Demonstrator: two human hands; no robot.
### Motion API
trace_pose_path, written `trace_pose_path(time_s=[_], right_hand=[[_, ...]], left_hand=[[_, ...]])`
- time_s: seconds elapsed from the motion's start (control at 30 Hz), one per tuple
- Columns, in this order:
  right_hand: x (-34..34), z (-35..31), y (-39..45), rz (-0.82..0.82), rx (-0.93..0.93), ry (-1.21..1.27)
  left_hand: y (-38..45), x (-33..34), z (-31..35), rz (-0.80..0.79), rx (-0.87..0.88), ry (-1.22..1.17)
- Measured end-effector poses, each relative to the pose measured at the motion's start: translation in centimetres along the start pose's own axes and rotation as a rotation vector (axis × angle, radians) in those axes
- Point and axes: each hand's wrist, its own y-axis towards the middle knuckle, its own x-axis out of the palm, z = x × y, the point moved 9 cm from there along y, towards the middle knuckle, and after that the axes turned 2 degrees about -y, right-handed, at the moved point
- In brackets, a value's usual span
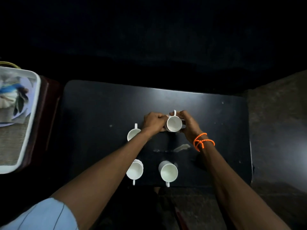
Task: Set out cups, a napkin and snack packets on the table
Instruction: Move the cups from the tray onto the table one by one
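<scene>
Far left: a white tray point(37, 103) with a blurry picture on it, on a brown stand beside the dark table point(103, 103). On the table, four white cups, all upright. Back left cup point(132, 133), partly hidden by the left arm. Near left cup point(134, 171) and near right cup point(169, 172), handles pointing at the person. Left hand point(153, 121) curled against the back right cup point(174, 124), touching its left side. Right hand point(188, 123) wrapped round its right side. Cup held between both hands. Orange bead band point(201, 141) on the right wrist.
</scene>
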Motion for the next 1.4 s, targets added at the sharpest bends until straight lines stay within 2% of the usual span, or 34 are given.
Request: trace_pose_path(time_s=[0.4,0.83,0.93,1.0,1.1,1.2,1.3,1.4], right_hand=[[-0.8,6.8,-0.9,-0.007,0.059,0.163],[-0.2,7.0,-1.0,0.002,0.047,0.06],[-0.6,6.5,-1.8,0.043,-0.017,0.071],[-1.3,6.5,-2.7,0.126,-0.088,0.057],[-2.3,7.3,-5.2,0.306,-0.175,-0.056],[-1.9,8.4,-8.5,0.419,-0.238,-0.207],[-0.2,9.9,-11.6,0.456,-0.305,-0.352],[1.3,12.2,-13.7,0.457,-0.287,-0.404]], left_hand=[[-1.5,3.2,-3.2,-0.023,-0.108,0.144],[-1.2,2.0,-4.8,0.044,-0.062,0.204],[-1.9,1.7,-4.1,0.072,-0.006,0.308],[-3.1,1.2,-3.4,0.126,0.053,0.386],[-6.1,0.3,-2.7,0.207,0.172,0.34],[-9.5,-1.1,-3.2,0.283,0.331,0.275],[-13.1,-3.0,-5.2,0.375,0.423,0.263],[-16.1,-4.6,-7.9,0.486,0.428,0.474]])
